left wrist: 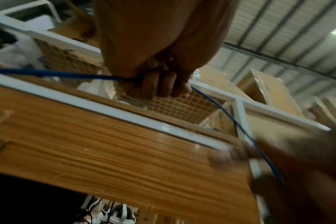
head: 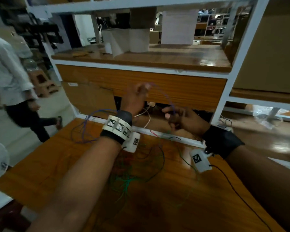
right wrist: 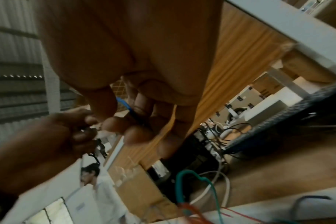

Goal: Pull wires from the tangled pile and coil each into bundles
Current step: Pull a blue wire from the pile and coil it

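Both hands are raised above the wooden tabletop (head: 49, 164), each curled around the same blue wire (head: 164, 96). The left hand (head: 136, 99) grips it higher up; the right hand (head: 179, 118) pinches it lower, near the left. The wire's slack loops down to the left. The tangled pile (head: 137, 168) of green, red and black wires lies on the tabletop beneath the wrists.

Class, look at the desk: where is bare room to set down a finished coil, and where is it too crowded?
Bare wood shows on the desk left of the left forearm, short of the blue wire loops near the white rail, and at the near right by the black cable. The middle is crowded: the pile of green, red and black wires spreads between the forearms.
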Available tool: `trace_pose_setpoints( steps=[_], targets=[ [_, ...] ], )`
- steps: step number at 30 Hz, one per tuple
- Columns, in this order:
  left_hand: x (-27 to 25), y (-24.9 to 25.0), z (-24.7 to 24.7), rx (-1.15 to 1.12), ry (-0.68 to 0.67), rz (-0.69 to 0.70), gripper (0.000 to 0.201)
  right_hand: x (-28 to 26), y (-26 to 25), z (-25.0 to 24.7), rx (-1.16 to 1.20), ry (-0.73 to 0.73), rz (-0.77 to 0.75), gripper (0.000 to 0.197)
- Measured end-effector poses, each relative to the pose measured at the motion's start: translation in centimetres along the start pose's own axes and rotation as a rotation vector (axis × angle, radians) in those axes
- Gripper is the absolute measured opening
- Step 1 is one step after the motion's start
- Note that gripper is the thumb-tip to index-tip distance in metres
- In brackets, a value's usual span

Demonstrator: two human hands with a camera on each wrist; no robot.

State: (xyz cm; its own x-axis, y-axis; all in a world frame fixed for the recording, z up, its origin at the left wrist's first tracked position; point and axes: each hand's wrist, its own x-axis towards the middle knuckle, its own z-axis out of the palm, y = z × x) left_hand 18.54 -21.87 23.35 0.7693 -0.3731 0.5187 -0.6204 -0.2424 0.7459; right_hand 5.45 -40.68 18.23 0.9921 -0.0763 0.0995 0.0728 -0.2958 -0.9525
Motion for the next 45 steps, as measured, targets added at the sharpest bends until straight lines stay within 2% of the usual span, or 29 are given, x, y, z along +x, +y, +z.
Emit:
trace_pose_setpoints(
  steps=[1, 3, 4, 6, 8, 10, 11, 12, 13, 15, 16, 18, 21, 23, 25, 26, 27, 29, 31, 32, 33, 34, 36, 37, 39, 40, 41, 44, 45],
  targets=[
    [0.7, -0.3, -0.8, -0.091, 0.101, -0.075, 0.019, -0.7, 1.0, 0.0, -0.072, -0.015, -0.008, 0.018],
    [1.8, -0.8, -2.7, -0.149, 0.201, -0.173, 0.021, -2.0, 2.7, -0.4, -0.176, -0.025, -0.024, 0.03],
    [2.3, -1.1, -3.3, -0.12, 0.164, -0.186, 0.024, -2.6, 3.1, -0.9, -0.152, -0.012, -0.006, 0.033],
    [2.1, -1.6, -3.5, -0.052, -0.002, -0.194, 0.027, -3.2, 3.0, -2.1, -0.139, 0.006, 0.005, 0.039],
    [0.8, -2.2, -2.3, -0.017, -0.136, -0.184, 0.026, -3.5, 2.2, -3.3, -0.39, -0.041, 0.026, 0.045],
    [-1.1, -2.6, -0.7, 0.012, -0.209, -0.137, 0.025, -3.8, 1.7, -4.5, -0.715, -0.05, 0.104, 0.078],
    [-2.1, -2.6, 0.3, 0.013, -0.249, -0.109, 0.023, -4.0, 1.3, -4.6, -0.744, -0.053, 0.117, 0.09],
    [-3.1, -2.3, 1.3, 0.021, -0.298, -0.067, 0.022, -4.2, 0.7, -4.4, -0.694, -0.058, 0.1, 0.093],
    [-4.0, -1.8, 2.3, 0.045, -0.346, -0.011, 0.021, -4.5, 0.2, -3.8, -0.597, -0.054, 0.076, 0.088],
    [-5.5, -0.6, 4.4, 0.101, -0.414, 0.094, 0.02, -5.1, -0.3, -2.1, -0.465, -0.035, 0.007, 0.059],
    [-5.9, 0.1, 5.1, 0.095, -0.431, 0.112, 0.022, -5.5, -0.4, -1.5, -0.429, -0.011, -0.045, 0.044],
    [-6.4, 0.7, 5.6, 0.031, -0.487, 0.121, 0.022, -6.7, 0.0, -1.7, -0.315, 0.103, -0.072, 0.03],
    [-7.6, 0.0, 4.0, 0.09, -0.588, 0.227, 0.022, -10.3, 1.0, -5.3, -0.272, 0.346, 0.059, 0.029],
    [-8.7, -1.5, 2.4, 0.214, -0.645, 0.242, 0.022, -14.0, 2.5, -8.1, -0.351, 0.412, 0.137, 0.033],
    [-9.8, -3.5, 0.6, 0.451, -0.646, 0.264, 0.037, -18.0, 4.5, -10.3, -0.421, 0.5, 0.242, 0.034],
    [-10.4, -4.4, -0.2, 0.513, -0.628, 0.275, 0.046, -19.8, 5.6, -10.9, -0.374, 0.55, 0.31, 0.033],
    [-10.9, -5.2, -0.8, 0.482, -0.605, 0.259, 0.05, -21.1, 6.6, -11.2, -0.311, 0.556, 0.38, 0.031],
    [-11.4, -5.4, -0.7, 0.382, -0.586, 0.201, 0.046, -22.2, 8.2, -10.5, -0.263, 0.449, 0.519, 0.023],
    [-11.6, -5.4, 1.0, 0.386, -0.585, 0.199, 0.041, -22.3, 8.9, -8.7, -0.456, 0.226, 0.641, 0.021],
    [-11.9, -5.1, 2.1, 0.401, -0.608, 0.245, 0.041, -22.1, 8.9, -7.8, -0.638, 0.122, 0.642, 0.038],
    [-12.3, -4.6, 3.2, 0.403, -0.638, 0.299, 0.042, -21.7, 8.6, -6.7, -0.817, 0.064, 0.591, 0.058],
    [-12.8, -4.2, 4.4, 0.39, -0.666, 0.353, 0.041, -21.2, 8.0, -5.5, -0.881, 0.073, 0.501, 0.072],
    [-13.8, -2.7, 7.0, 0.355, -0.719, 0.404, 0.036, -19.7, 6.5, -3.1, -0.809, 0.119, 0.303, 0.078],
    [-14.4, -1.7, 8.2, 0.341, -0.738, 0.417, 0.033, -18.8, 6.2, -1.7, -0.74, 0.109, 0.24, 0.074],
    [-15.1, 0.1, 10.2, 0.295, -0.749, 0.41, 0.031, -17.5, 6.3, 0.4, -0.631, 0.09, 0.148, 0.05],
    [-15.1, 0.6, 10.7, 0.267, -0.744, 0.384, 0.03, -17.2, 6.8, 0.7, -0.605, 0.12, 0.082, 0.036],
    [-15.0, 0.8, 10.7, 0.236, -0.739, 0.345, 0.028, -17.3, 7.2, 0.3, -0.587, 0.172, 0.034, 0.03],
    [-14.1, -0.6, 9.1, 0.194, -0.715, 0.272, 0.025, -19.5, 7.3, -3.2, -0.598, 0.363, 0.015, 0.032],
    [-13.9, -1.5, 8.3, 0.202, -0.71, 0.264, 0.026, -20.8, 7.0, -4.6, -0.627, 0.386, 0.028, 0.032]
  ],
)
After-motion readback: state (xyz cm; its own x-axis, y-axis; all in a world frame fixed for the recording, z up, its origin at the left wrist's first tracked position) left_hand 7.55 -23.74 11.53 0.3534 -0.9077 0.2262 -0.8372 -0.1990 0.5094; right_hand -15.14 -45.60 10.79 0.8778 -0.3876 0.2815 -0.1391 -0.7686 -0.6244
